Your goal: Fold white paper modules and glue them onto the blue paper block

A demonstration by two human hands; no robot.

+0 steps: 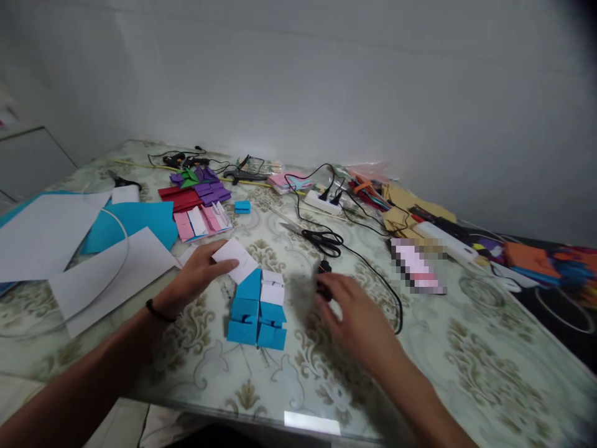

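Observation:
My left hand (208, 269) pinches a small white paper piece (236, 260) at its left edge, thumb on top. The paper's lower right corner meets a group of folded blue and white papers (258, 311) lying flat on the patterned table. To the right of that group, my right hand (347, 305) is closed around a small black tool with a cord, its tip (324, 266) pointing away from me; most of the tool is hidden by the fingers. Black-handled scissors (321, 239) lie just beyond the right hand, blades toward the left.
Large white sheets (109, 280) and blue sheets (135, 224) cover the left side. Folded purple pieces (208, 190) and pink pieces (203, 221) lie farther back. A power strip (323, 203) with black cords stands behind the scissors. A blurred-out pink object (418, 267) lies at right.

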